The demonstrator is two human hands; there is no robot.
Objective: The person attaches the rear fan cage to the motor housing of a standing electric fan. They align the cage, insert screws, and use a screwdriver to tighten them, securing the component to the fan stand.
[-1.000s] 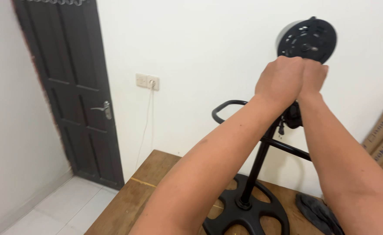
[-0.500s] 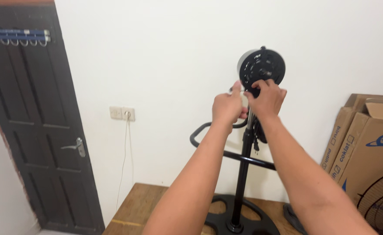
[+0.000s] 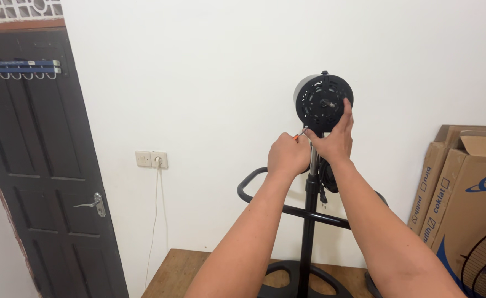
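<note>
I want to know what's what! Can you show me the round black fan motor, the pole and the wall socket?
round black fan motor (image 3: 321, 104), head view, on its slotted front face.
pole (image 3: 307, 237), head view, on the black lower stretch.
wall socket (image 3: 151, 159), head view, on the pale plate's middle.

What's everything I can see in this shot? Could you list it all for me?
Fan motor head: one, black, round, atop the pole, against the white wall.
Pole: one, black, upright, centre, with a black curved bar across it.
Round base: one, black, on the wooden platform.
Wooden platform: one, brown, bottom centre.
Screwdriver: one, thin metal shaft with an orange bit, at the top of the pole.
Door: one, dark, left, with a metal handle.
Hook rail: one, blue, on the door.
Wall socket: one, cream, with a white cable hanging.
Cardboard boxes: at least two, brown, right.
Left hand: holding the screwdriver.
Right hand: fingers up on the motor head.
</note>
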